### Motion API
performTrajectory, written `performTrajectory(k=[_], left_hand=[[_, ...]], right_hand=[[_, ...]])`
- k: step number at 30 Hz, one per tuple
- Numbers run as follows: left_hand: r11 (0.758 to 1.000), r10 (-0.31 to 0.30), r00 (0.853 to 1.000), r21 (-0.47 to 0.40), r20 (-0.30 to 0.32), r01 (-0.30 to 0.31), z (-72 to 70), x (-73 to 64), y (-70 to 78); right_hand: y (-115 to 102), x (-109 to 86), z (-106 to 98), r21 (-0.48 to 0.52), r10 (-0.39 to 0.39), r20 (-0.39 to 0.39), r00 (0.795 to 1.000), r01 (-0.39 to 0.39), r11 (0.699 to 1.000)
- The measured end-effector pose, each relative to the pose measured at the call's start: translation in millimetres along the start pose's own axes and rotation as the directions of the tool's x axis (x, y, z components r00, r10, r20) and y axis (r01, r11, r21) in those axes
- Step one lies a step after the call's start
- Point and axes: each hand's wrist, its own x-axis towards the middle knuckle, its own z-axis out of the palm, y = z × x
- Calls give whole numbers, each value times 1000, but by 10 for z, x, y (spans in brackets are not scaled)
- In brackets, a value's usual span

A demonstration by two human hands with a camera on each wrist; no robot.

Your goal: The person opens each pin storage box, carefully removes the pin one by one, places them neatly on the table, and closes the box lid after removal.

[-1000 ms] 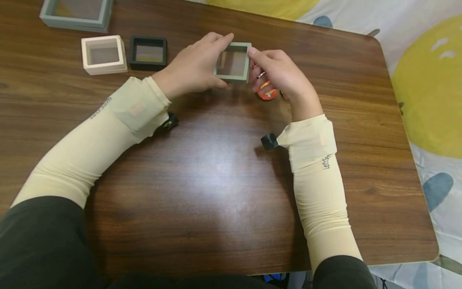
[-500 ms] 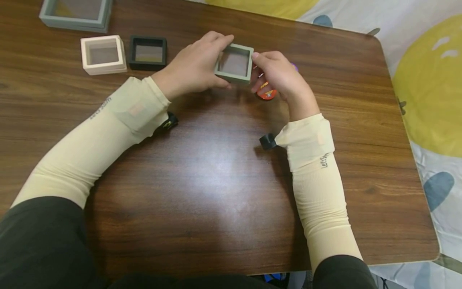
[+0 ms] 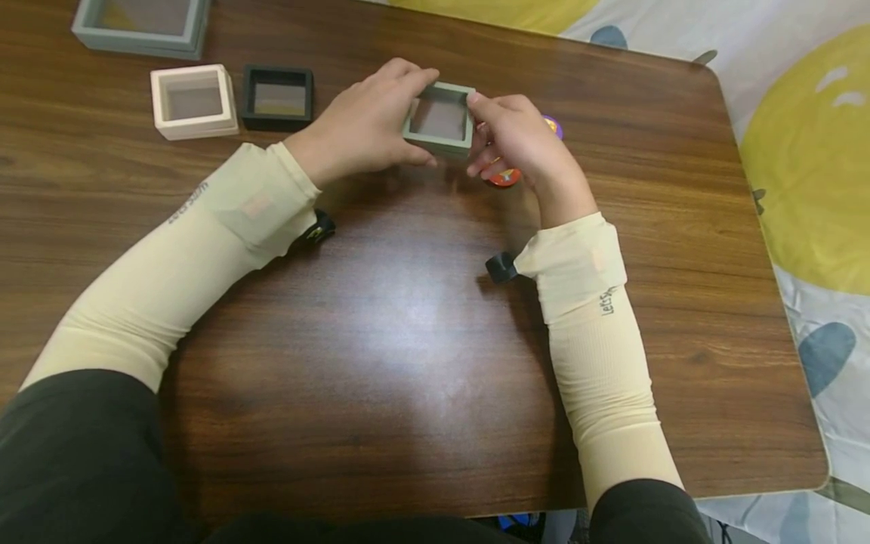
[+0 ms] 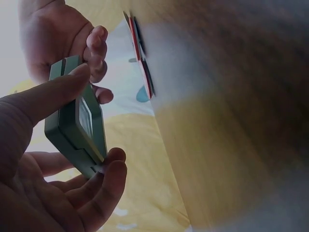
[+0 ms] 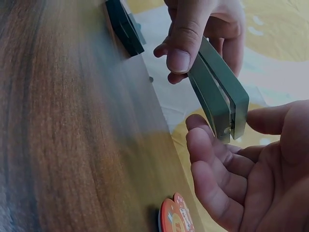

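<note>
A small sage-green display frame (image 3: 440, 142) with a clear window is held above the table in both hands. My left hand (image 3: 370, 117) grips its left side, thumb on the near edge and fingers on the far edge. At the right side, my right hand (image 3: 526, 140) pinches the frame's end, its thumb on the top corner and fingers beneath. In the right wrist view, the green frame (image 5: 219, 92) shows two halves with a narrow gap between them at the right-hand end. A red round badge (image 3: 505, 177) and a purple-edged one (image 3: 553, 127) lie partly hidden by the right hand.
To the left on the brown wooden table (image 3: 408, 363) stand a cream frame (image 3: 193, 128) and a black frame (image 3: 277, 121). Farther back is a larger grey-green frame (image 3: 136, 45). A patterned cloth (image 3: 802, 227) hangs beyond the table's right and far edges.
The green frame has tilted slightly while staying in both hands. My right hand and forearm have shifted a little left, uncovering the purple-edged badge. The left hand has hardly moved.
</note>
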Motion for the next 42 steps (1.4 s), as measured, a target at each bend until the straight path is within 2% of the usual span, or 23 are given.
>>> performTrajectory(k=[11,19,33,42], left_hand=[[1000,8,1000,11,14,-8,7,0,-12],[999,-4,998,51,63,1,-25,-4,-32],[997,8,997,70,82,-14,-59,-1,-47],[997,7,997,80,83,-13,-59,0,-43]], right_hand=[[13,9,-2,-23,-7,15,1000,8,1000],[30,29,0,-35,-6,38,999,8,999],[51,26,-18,-72,-21,70,997,26,997],[52,32,-15,-80,-19,64,998,24,996]])
